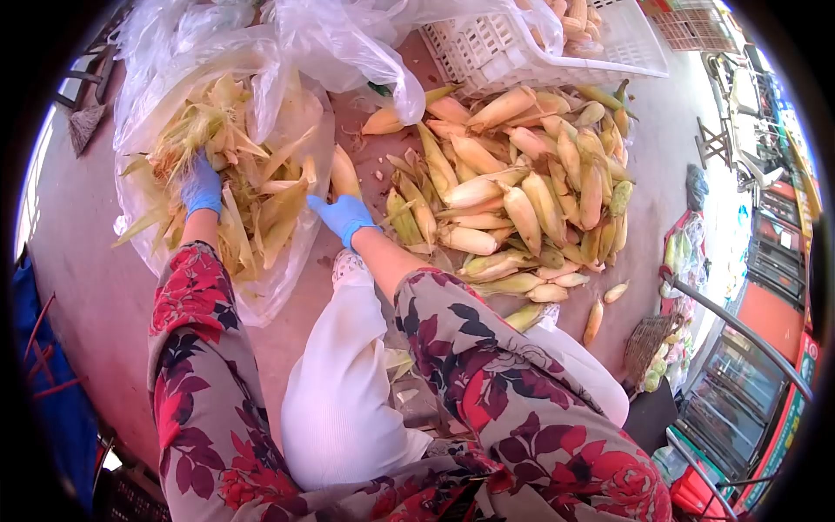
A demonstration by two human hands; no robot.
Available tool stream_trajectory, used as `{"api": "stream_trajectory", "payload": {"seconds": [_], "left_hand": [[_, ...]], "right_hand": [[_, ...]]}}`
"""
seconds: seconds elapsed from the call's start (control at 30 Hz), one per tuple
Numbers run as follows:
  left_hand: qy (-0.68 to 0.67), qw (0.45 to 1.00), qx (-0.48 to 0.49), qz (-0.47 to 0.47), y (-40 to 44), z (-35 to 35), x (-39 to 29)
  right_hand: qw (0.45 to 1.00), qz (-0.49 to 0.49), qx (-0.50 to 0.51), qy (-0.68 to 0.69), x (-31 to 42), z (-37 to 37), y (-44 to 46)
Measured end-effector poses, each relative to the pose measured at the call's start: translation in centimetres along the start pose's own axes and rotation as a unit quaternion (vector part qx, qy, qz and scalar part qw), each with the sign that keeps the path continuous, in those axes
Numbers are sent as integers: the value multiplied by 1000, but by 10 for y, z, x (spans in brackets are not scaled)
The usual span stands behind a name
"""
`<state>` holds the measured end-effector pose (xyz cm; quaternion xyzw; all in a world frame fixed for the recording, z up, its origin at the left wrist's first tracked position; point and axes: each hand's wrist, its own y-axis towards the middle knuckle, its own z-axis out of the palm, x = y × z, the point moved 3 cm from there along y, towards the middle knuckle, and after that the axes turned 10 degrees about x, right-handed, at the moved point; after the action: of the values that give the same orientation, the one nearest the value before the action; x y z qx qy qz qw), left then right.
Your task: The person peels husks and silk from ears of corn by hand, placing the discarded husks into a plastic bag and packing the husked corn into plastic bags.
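Note:
My left hand (202,185), in a blue glove, reaches into a clear plastic bag (296,261) at the left. Its fingers are closed on a bunch of corn husks (213,130) and partly buried in them. Just right of the bag is my right hand (342,215), gloved in blue too, its thumb side pointing at the bag's edge. An ear of corn (345,172) projects forward from this hand, which appears closed around the lower end; the fingers beneath are hidden. To the right lies a large heap of corn ears (522,187), many in thin pale husks.
Behind the heap stands a white plastic crate (478,52) with peeled corn (578,22) in it. Some loose ears (594,322) lie at the heap's near right. A wicker basket (648,344) and bagged vegetables are farther right. A small broom (85,129) sits at the far left.

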<state>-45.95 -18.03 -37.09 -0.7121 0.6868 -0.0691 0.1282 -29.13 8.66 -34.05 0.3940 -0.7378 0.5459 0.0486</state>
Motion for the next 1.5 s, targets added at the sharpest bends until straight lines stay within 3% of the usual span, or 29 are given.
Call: {"api": "stream_trajectory", "payload": {"seconds": [0.1,0.13,0.2,0.3,0.4,0.5,0.57,0.6,0.63,0.67,0.7,0.73,0.83,0.87,0.93,1.0,1.07,1.13,1.2,1.23,1.3,1.37,1.47,1.5], "left_hand": [[8,1000,-1,2,24,-14,4],[32,999,-16,8,33,-14,11],[32,999,-28,3,60,-5,38],[-142,989,-32,-19,87,-2,81],[-105,993,-46,-6,91,3,110],[-20,997,-63,35,98,6,153],[29,994,-58,92,104,9,167],[8,996,60,64,94,-8,141],[-6,984,175,30,76,-32,106],[-166,957,231,59,70,-44,93],[-181,973,103,102,56,-55,79],[-164,972,108,131,52,-64,75],[-192,967,133,106,33,-94,71],[-172,977,79,100,29,-102,77],[-81,984,-19,160,-36,-154,15],[-80,970,-138,181,-121,-196,-70],[-339,899,-94,260,-174,-181,-130],[-492,811,153,279,-212,-123,-194],[-527,735,370,212,-234,-40,-240],[-455,772,401,189,-227,5,-244],[-181,939,224,188,-207,98,-226],[-88,949,267,142,-203,103,-231],[117,920,338,163,-238,88,-260],[197,894,362,177,-251,88,-265]], "right_hand": [[998,-47,-2,34,4,43,45],[992,-107,-36,48,15,45,42],[963,-221,-88,128,59,21,5],[887,-333,-95,305,110,-53,-78],[890,-363,-91,262,85,-58,-100],[913,-298,-55,273,54,-39,-96],[930,-299,-78,200,26,-22,-85],[936,-298,-85,163,13,-13,-78],[956,-274,-18,102,-8,-14,-72],[964,-254,57,48,-30,-7,-77],[967,-240,73,45,-56,-2,-72],[970,-224,89,42,-81,2,-70],[980,-168,86,-58,-149,-18,-85],[983,-143,80,-86,-174,-23,-86],[992,-65,66,-87,-218,-36,-98],[998,-7,58,-28,-260,-44,-108],[997,35,-1,-64,-283,-43,-119],[995,72,-7,-69,-284,-48,-141],[990,-30,-79,-109,-270,-41,-150],[982,-81,-117,-126,-261,-37,-150],[992,-38,-85,-85,-243,-35,-140],[997,52,-54,9,-216,-44,-127],[981,158,-106,-26,-225,-33,-86],[982,151,-78,-81,-232,-26,-73]]}}
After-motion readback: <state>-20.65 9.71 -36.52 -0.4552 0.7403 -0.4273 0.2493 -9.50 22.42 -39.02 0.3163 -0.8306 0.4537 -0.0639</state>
